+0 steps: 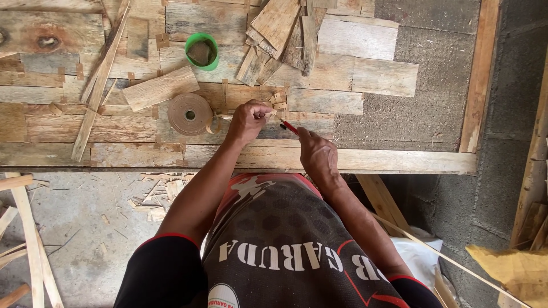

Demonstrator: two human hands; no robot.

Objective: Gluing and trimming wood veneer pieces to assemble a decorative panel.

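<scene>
My left hand [249, 121] rests on the wooden panel and pinches the loose end of a strip of brown tape that runs from a brown tape roll [189, 113] lying flat just to its left. My right hand [317, 154] holds a small red-handled cutter [289, 126], its tip pointing at the tape end beside my left fingers. The two hands are close together over the near part of the panel [142, 154], which is made of patched wood pieces.
A green cup [202, 51] stands on the panel beyond the roll. Loose wood offcuts [279, 34] are piled at the far middle, and thin slats [100, 80] lie at the left. Scraps litter the concrete floor [85, 222] below the panel's near edge.
</scene>
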